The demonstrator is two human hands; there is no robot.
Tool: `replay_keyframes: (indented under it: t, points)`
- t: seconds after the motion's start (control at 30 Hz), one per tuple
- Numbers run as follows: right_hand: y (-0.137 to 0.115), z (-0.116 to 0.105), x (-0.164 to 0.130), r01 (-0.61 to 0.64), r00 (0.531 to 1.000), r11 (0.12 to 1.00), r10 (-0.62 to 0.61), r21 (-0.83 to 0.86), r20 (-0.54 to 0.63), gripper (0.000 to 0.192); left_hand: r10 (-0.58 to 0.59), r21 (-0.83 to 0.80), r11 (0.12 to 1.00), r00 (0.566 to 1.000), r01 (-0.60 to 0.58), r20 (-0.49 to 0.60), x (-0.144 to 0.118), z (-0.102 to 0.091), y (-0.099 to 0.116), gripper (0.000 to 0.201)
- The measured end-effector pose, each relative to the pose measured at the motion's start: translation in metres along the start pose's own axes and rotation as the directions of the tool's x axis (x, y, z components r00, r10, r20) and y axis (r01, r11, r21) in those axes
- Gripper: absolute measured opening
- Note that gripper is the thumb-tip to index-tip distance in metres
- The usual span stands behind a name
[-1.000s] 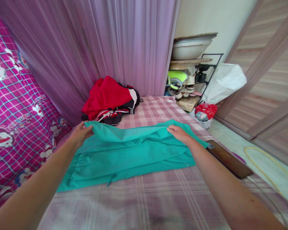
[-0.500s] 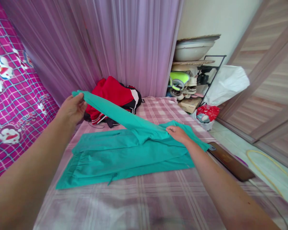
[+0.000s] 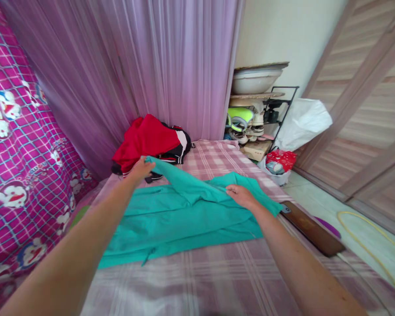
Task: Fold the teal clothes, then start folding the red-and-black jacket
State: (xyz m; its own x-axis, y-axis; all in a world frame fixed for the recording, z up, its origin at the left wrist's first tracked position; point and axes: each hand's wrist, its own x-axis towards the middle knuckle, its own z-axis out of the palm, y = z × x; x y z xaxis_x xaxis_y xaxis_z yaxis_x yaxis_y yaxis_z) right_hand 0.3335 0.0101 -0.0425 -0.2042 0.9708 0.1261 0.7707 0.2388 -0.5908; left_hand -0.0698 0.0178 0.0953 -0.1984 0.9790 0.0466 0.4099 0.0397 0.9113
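Note:
A teal jacket lies spread sideways on the plaid bed sheet, with a dark zip pull near its front edge. One of its sleeves is raised off the rest and slopes down from left to right. My left hand pinches the cuff end, held up in front of the red clothing. Closer to the jacket's right part, my right hand grips the same sleeve between thumb and fingers. My left forearm hides the jacket's left end.
Red and black clothing is heaped by the purple curtain. A phone with a cable lies at the bed's right edge. Beyond stand a shoe rack, a white bag and a wooden wardrobe.
My left hand has moved right and down with the cuff, so the sleeve is slacker and shorter between my hands. My right hand keeps its hold at nearly the same place.

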Motion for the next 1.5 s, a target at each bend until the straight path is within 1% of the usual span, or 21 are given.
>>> replay_keyframes:
  t: [0.1, 0.2, 0.27, 0.33, 0.4, 0.47, 0.53, 0.57, 0.63, 0.73, 0.8, 0.9, 0.97, 1.03, 1.1, 1.17, 1.27, 1.33, 1.37, 1.43, 1.5]
  points:
    - [0.001, 0.000, 0.002, -0.016, 1.000, 1.000, 0.017, -0.016, 0.017, 0.025, -0.164, 0.020, 0.987, 0.978, 0.162, 0.126, -0.042, 0.049, -0.033, 0.038]
    - [-0.005, 0.000, 0.010, -0.031, 0.999, 1.000, 0.031, 0.003, 0.030, 0.026, -0.266, 0.054, 0.964, 0.925, 0.262, 0.270, -0.075, 0.085, -0.044, 0.037]
    - [-0.012, 0.002, 0.017, -0.057, 0.998, 0.997, 0.057, 0.058, -0.001, 0.022, -0.296, 0.069, 0.955, 0.918, 0.288, 0.263, -0.085, 0.101, -0.041, 0.042]
    - [-0.019, 0.006, 0.022, -0.089, 0.995, 0.989, 0.095, 0.121, -0.044, 0.017, -0.288, 0.057, 0.958, 0.938, 0.283, 0.191, -0.086, 0.112, -0.036, 0.048]
    - [-0.022, 0.009, 0.025, -0.098, 0.986, 0.972, 0.125, 0.214, -0.115, 0.019, -0.264, 0.027, 0.965, 0.956, 0.263, 0.125, -0.085, 0.119, -0.032, 0.051]
    - [-0.020, 0.010, 0.025, -0.068, 0.960, 0.939, 0.154, 0.336, -0.236, 0.026, -0.202, -0.044, 0.977, 0.975, 0.207, 0.087, -0.088, 0.120, -0.032, 0.052]
    - [-0.015, 0.009, 0.019, -0.029, 0.917, 0.894, 0.203, 0.448, -0.344, 0.032, -0.097, -0.138, 0.984, 0.990, 0.111, 0.102, -0.097, 0.118, -0.039, 0.054]
    - [-0.012, 0.009, 0.015, -0.023, 0.906, 0.881, 0.218, 0.472, -0.362, 0.034, -0.045, -0.170, 0.983, 0.991, 0.066, 0.126, -0.104, 0.116, -0.043, 0.054]
    - [-0.007, 0.011, 0.003, -0.046, 0.919, 0.885, 0.220, 0.463, -0.328, 0.031, 0.011, -0.160, 0.987, 0.978, 0.023, 0.209, -0.118, 0.112, -0.055, 0.052]
    - [-0.005, 0.012, -0.016, -0.097, 0.945, 0.927, 0.200, 0.361, -0.260, 0.026, -0.014, -0.039, 0.999, 0.948, 0.028, 0.319, -0.133, 0.108, -0.069, 0.045]
    - [-0.006, 0.009, -0.023, -0.121, 0.953, 0.942, 0.198, 0.312, -0.230, 0.028, -0.029, 0.023, 0.999, 0.933, 0.022, 0.359, -0.137, 0.107, -0.074, 0.045]
    - [-0.009, 0.000, -0.028, -0.141, 0.969, 0.951, 0.190, 0.274, -0.159, 0.036, -0.030, 0.063, 0.998, 0.926, 0.007, 0.377, -0.135, 0.109, -0.075, 0.048]
    - [-0.011, -0.005, -0.030, -0.150, 0.976, 0.973, 0.173, 0.175, -0.129, 0.031, -0.040, 0.095, 0.995, 0.928, 0.006, 0.371, -0.133, 0.110, -0.074, 0.046]
    - [-0.016, -0.006, -0.034, -0.162, 0.980, 0.987, 0.158, -0.023, -0.119, 0.022, -0.051, 0.146, 0.989, 0.932, -0.002, 0.359, -0.132, 0.110, -0.073, 0.043]
    - [-0.022, -0.005, -0.040, -0.170, 0.982, 0.959, 0.147, -0.225, -0.115, 0.017, -0.052, 0.193, 0.981, 0.935, -0.018, 0.350, -0.132, 0.110, -0.072, 0.040]
    - [-0.031, -0.005, -0.044, -0.158, 0.983, 0.926, 0.117, -0.343, -0.138, 0.020, -0.046, 0.217, 0.976, 0.939, -0.031, 0.342, -0.133, 0.109, -0.071, 0.039]
    - [-0.048, -0.005, -0.042, -0.076, 0.975, 0.921, -0.011, -0.381, -0.220, 0.028, -0.043, 0.217, 0.976, 0.940, -0.033, 0.337, -0.135, 0.109, -0.070, 0.036]
    - [-0.061, -0.003, -0.036, 0.043, 0.957, 0.934, -0.141, -0.356, -0.255, 0.037, -0.049, 0.196, 0.980, 0.939, -0.020, 0.339, -0.135, 0.109, -0.070, 0.035]
    - [-0.067, 0.001, -0.033, 0.112, 0.946, 0.932, -0.206, -0.344, -0.250, 0.043, -0.053, 0.182, 0.983, 0.938, -0.011, 0.342, -0.135, 0.109, -0.070, 0.035]
    - [-0.075, 0.013, -0.028, 0.235, 0.936, 0.909, -0.307, -0.343, -0.174, 0.052, -0.061, 0.159, 0.987, 0.931, 0.003, 0.361, -0.135, 0.108, -0.070, 0.035]
    - [-0.077, 0.029, -0.027, 0.299, 0.944, 0.884, -0.329, -0.358, -0.023, 0.056, -0.065, 0.145, 0.989, 0.911, 0.006, 0.407, -0.133, 0.105, -0.069, 0.037]
